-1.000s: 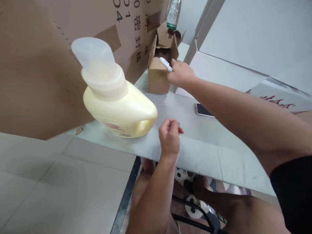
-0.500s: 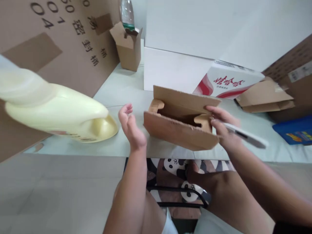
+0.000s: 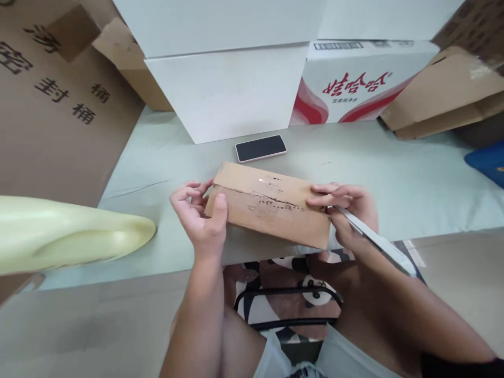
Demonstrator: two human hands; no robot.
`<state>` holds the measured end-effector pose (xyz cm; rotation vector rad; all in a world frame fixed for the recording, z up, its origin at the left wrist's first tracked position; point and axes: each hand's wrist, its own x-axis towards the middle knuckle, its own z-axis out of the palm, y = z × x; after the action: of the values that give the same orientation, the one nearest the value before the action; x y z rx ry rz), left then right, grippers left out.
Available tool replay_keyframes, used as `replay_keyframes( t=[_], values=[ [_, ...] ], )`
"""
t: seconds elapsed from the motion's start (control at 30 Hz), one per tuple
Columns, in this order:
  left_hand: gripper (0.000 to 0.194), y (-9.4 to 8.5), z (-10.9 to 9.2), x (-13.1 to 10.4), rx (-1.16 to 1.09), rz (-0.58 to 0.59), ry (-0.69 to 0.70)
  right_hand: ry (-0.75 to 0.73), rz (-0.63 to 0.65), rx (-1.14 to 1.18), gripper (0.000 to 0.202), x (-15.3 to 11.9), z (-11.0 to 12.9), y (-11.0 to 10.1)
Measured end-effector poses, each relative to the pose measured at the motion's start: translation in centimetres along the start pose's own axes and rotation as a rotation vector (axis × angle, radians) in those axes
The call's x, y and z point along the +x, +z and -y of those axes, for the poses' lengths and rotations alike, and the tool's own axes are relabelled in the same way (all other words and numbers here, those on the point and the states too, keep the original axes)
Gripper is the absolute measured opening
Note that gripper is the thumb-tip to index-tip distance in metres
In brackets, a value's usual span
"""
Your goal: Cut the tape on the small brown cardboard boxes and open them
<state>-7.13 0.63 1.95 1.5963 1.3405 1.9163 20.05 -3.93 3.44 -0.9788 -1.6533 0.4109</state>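
A small brown cardboard box [image 3: 271,207] lies near the table's front edge, its two long flaps folded together and torn along the seam. My left hand [image 3: 200,212] grips its left end, thumb on the near flap and fingers behind. At the right end, the fingers of my right hand [image 3: 346,210] rest on the box. That same hand holds a thin white tool [image 3: 380,244], which looks like a utility knife, pointing back along the forearm. Behind the box, a phone [image 3: 261,148] lies flat with its dark screen up.
White cartons [image 3: 236,94] and a red-and-white carton [image 3: 354,89] stand at the back. A large brown carton [image 3: 59,131] and a pale yellow rounded object [image 3: 79,233] are at left. An open brown box [image 3: 444,100] and a blue object [image 3: 488,163] sit at right.
The box's raised flaps have come down over its opening. My left hand has moved from beside the box onto its left end. The view has shifted, and the phone now shows.
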Motion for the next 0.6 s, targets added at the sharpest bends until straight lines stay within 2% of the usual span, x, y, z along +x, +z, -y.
replay_keyframes(
  t=[0.07,0.1,0.17,0.23,0.3,0.37,0.43,0.47,0.6],
  values=[
    [0.029,0.4,-0.2,0.3,0.039,0.048,0.020,0.024,0.000,0.056,0.024,-0.3,-0.3,-0.2],
    [0.023,0.5,-0.4,0.5,0.082,0.097,0.023,0.036,-0.039,0.067,0.022,-0.5,-0.5,-0.3],
    [0.019,0.5,-0.5,0.8,0.119,0.138,0.020,0.093,-0.189,0.025,0.015,-0.8,-1.1,-0.5],
    [0.020,0.4,-0.6,1.0,0.083,0.109,-0.013,0.222,-0.331,-0.088,0.007,-0.8,-1.8,-0.9],
    [0.022,0.1,-0.5,1.0,0.048,0.076,-0.056,0.421,-0.337,-0.141,0.023,-0.7,-2.5,-1.4],
    [0.022,-0.2,-0.4,1.0,0.041,0.055,-0.108,0.620,-0.262,-0.064,0.041,-0.4,-3.1,-1.5],
    [0.020,-0.5,-0.3,1.3,0.000,-0.024,-0.203,0.728,-0.195,0.065,0.047,-0.4,-3.4,-1.1],
    [0.020,-0.5,-0.4,1.6,-0.043,-0.093,-0.273,0.735,-0.166,0.121,0.046,-0.4,-3.5,-0.7],
    [0.023,-0.1,-0.7,2.8,-0.226,-0.400,-0.551,0.601,-0.051,0.404,0.045,-0.7,-3.2,1.0]
  ],
)
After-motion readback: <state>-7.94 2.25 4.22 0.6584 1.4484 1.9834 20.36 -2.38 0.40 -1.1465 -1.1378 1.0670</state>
